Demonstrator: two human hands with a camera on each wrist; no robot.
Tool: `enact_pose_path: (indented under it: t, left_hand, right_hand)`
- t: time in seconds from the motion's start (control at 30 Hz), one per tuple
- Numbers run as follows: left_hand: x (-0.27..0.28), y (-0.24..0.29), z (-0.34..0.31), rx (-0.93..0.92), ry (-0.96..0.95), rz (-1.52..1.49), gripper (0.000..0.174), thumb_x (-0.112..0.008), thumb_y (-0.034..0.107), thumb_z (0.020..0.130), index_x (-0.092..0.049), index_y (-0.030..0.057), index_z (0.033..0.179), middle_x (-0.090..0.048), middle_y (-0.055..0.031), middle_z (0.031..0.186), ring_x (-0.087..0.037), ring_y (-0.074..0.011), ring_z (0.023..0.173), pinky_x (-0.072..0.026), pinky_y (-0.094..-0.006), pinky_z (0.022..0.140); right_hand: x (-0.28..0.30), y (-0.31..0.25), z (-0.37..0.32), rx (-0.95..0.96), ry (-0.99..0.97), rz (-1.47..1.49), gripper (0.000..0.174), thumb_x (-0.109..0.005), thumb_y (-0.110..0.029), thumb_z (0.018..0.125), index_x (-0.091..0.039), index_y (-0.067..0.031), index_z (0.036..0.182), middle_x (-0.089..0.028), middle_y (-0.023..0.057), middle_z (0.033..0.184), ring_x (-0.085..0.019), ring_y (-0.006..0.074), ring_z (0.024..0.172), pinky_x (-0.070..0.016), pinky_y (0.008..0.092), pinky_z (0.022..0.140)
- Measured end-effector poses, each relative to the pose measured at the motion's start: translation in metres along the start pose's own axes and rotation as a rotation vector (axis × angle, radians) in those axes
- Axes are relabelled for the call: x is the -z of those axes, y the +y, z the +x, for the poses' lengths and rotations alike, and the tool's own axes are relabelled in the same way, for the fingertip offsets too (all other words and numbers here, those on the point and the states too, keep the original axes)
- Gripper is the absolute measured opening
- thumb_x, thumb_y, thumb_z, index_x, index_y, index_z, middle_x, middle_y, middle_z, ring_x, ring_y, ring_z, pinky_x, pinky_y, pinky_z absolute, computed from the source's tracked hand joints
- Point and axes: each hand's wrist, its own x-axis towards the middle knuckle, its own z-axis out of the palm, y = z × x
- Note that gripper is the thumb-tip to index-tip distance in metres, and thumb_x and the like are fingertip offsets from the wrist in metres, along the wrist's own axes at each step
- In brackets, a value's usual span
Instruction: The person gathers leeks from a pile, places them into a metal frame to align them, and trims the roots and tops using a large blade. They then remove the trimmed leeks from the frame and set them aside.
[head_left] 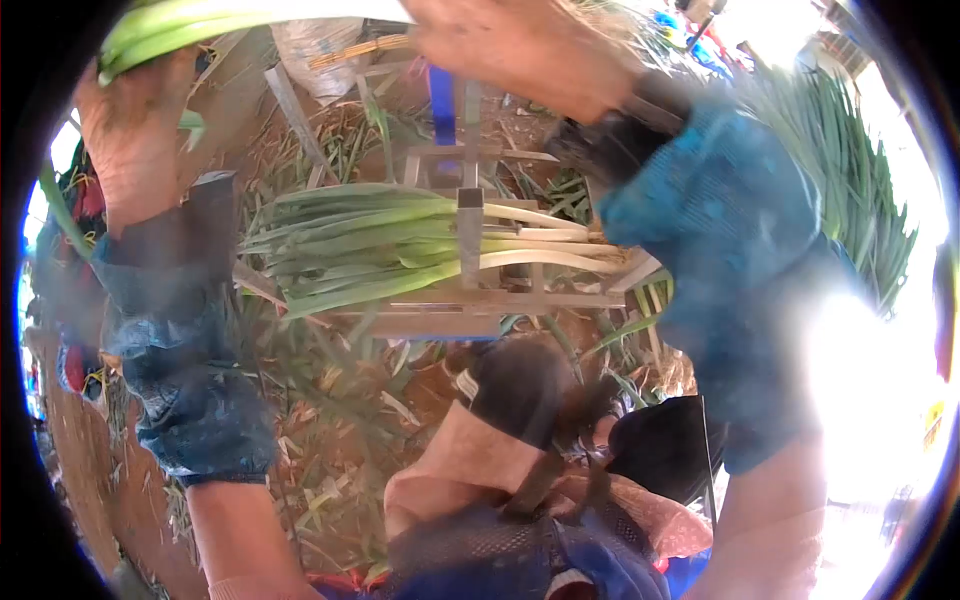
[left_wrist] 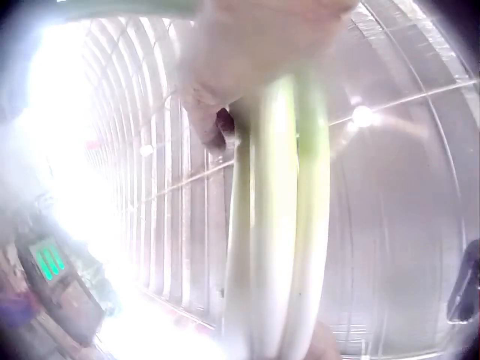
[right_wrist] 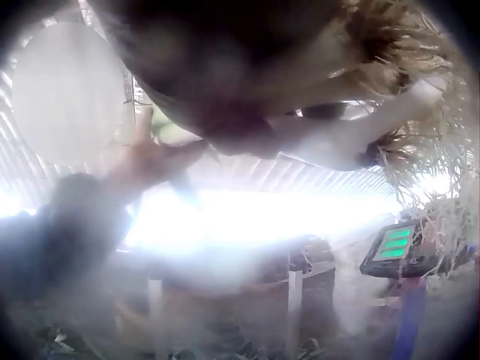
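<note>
- The held onion stalks (head_left: 170, 30) were up at the top edge of the head view, well above the wooden rack (head_left: 470, 300), and stretched between your two hands. The left wrist view showed them as pale green and white shafts lying side by side.
- Your left hand (head_left: 135, 120) gripped the green, leafy end. The left wrist view showed its fingers curled round the shafts.
- Your right hand (head_left: 520, 50) held the opposite end, closed on the white bases. The tan roots (right_wrist: 409, 67) fanned out past the palm in the right wrist view, which was dark and blurred over the fingers themselves.
- Blue sleeves (head_left: 720, 230) covered both of your forearms, raised on either side of the rack.
- Below your hands, a bundle of onions (head_left: 380, 250) lay across the wooden rack. Its green tops pointed to the left of the head view and its white ends to the right, and neither hand touched it.
- Leaf litter (head_left: 330, 420) covered the ground around the rack.
- An onion pile (head_left: 860, 180) rose at the right of the head view, beyond your right sleeve.
- A scale (right_wrist: 396, 244) with a lit green display stood low at the right of the right wrist view.
- The arched greenhouse roof (left_wrist: 150, 150) filled the background behind the held stalks in the left wrist view, and glare washed out its lower left.
</note>
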Motion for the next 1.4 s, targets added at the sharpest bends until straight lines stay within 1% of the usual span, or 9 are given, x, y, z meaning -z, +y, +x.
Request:
enact_pose_path:
  t: [0.1,0.2,0.4,0.53,0.67,0.83,0.87,1.3,1.4]
  left_hand:
    - [0.0,-0.001,-0.021,0.127,0.267,0.095,0.057,-0.055,0.043,0.085,-0.044,0.0056,0.126,-0.042,-0.0128,0.134,-0.039,-0.027,0.123,-0.0266,-0.043,0.106]
    - [0.068,-0.046,-0.061,0.403,0.096,0.036,0.059,-0.041,0.051,0.092,-0.041,0.0039,0.127,-0.046,-0.0161,0.128,-0.045,-0.0291,0.117,-0.0424,-0.0448,0.094]
    - [0.093,-0.107,-0.196,1.293,-0.052,0.326,0.038,-0.056,0.033,0.089,-0.054,0.0016,0.11,-0.063,-0.0077,0.084,-0.062,-0.0221,0.069,-0.0518,-0.036,0.06]
    - [0.053,-0.148,-0.16,1.017,-0.353,0.669,0.035,-0.059,0.02,0.085,-0.055,-0.0021,0.112,-0.063,-0.0105,0.096,-0.06,-0.0176,0.08,-0.0485,-0.0304,0.072]
    - [0.053,-0.235,-0.155,0.038,-1.04,1.214,0.036,-0.059,0.024,0.082,-0.056,0.0011,0.11,-0.058,-0.0122,0.104,-0.054,-0.0253,0.096,-0.0434,-0.0387,0.085]
    - [0.129,-0.282,-0.237,0.563,-1.118,1.013,0.035,-0.058,0.03,0.08,-0.057,0.004,0.104,-0.056,-0.0158,0.1,-0.053,-0.0317,0.096,-0.0407,-0.0405,0.087]
    - [0.097,-0.259,-0.229,0.214,-1.237,1.503,0.035,-0.058,0.031,0.08,-0.057,0.0049,0.102,-0.055,-0.0158,0.099,-0.053,-0.0326,0.096,-0.0406,-0.0404,0.087]
    - [0.071,-0.282,-0.204,0.622,-1.516,1.571,0.042,-0.068,0.032,0.063,-0.06,0.0048,0.093,-0.055,-0.0154,0.098,-0.053,-0.0344,0.097,-0.0417,-0.0441,0.085]
    - [0.056,-0.273,-0.205,0.263,-1.577,1.686,0.042,-0.067,0.034,0.065,-0.06,0.0069,0.097,-0.057,-0.0148,0.094,-0.055,-0.0341,0.094,-0.0423,-0.0442,0.084]
  right_hand:
    - [-0.05,0.027,-0.002,0.081,0.138,-0.13,0.026,-0.055,-0.008,0.077,-0.053,-0.0037,0.103,-0.057,0.0125,0.064,-0.057,0.0295,0.057,-0.0435,0.0437,0.05]
    - [-0.077,0.037,-0.06,-0.094,-0.061,-0.098,0.026,-0.056,-0.008,0.078,-0.052,-0.0064,0.103,-0.058,0.0102,0.072,-0.057,0.0286,0.06,-0.0452,0.0432,0.052]
    - [-0.112,0.037,-0.241,-0.23,-0.73,-0.421,0.038,-0.051,-0.008,0.083,-0.051,-0.0104,0.12,-0.059,0.0059,0.085,-0.059,0.0233,0.075,-0.0459,0.0395,0.064]
    - [-0.112,0.027,-0.301,-0.359,-0.54,-0.298,0.045,-0.057,-0.016,0.075,-0.053,-0.012,0.119,-0.057,0.0052,0.086,-0.057,0.0227,0.08,-0.0438,0.0382,0.069]
    - [-0.122,0.027,-0.342,-0.487,-0.616,-0.367,0.074,-0.073,-0.028,0.057,-0.048,-0.0139,0.125,-0.055,0.0062,0.093,-0.054,0.0245,0.086,-0.042,0.0381,0.073]
    - [-0.132,0.011,-0.362,-0.593,-0.731,-0.399,0.073,-0.072,-0.03,0.063,-0.044,-0.0137,0.128,-0.051,0.0112,0.108,-0.049,0.0278,0.102,-0.0423,0.0416,0.079]
    - [-0.132,0.013,-0.362,-0.617,-0.715,-0.346,0.072,-0.071,-0.03,0.065,-0.043,-0.0131,0.129,-0.05,0.0121,0.11,-0.048,0.029,0.104,-0.0422,0.0429,0.08]
    - [-0.176,0.08,-0.298,-0.928,-0.857,0.361,0.022,-0.048,-0.01,0.081,-0.059,-0.0029,0.098,-0.06,0.0189,0.085,-0.058,0.0373,0.088,-0.0454,0.049,0.076]
    - [-0.171,0.097,-0.285,-0.917,-1.13,0.417,0.034,-0.051,-0.011,0.078,-0.06,-0.0115,0.111,-0.062,0.0137,0.105,-0.057,0.033,0.102,-0.0436,0.0444,0.087]
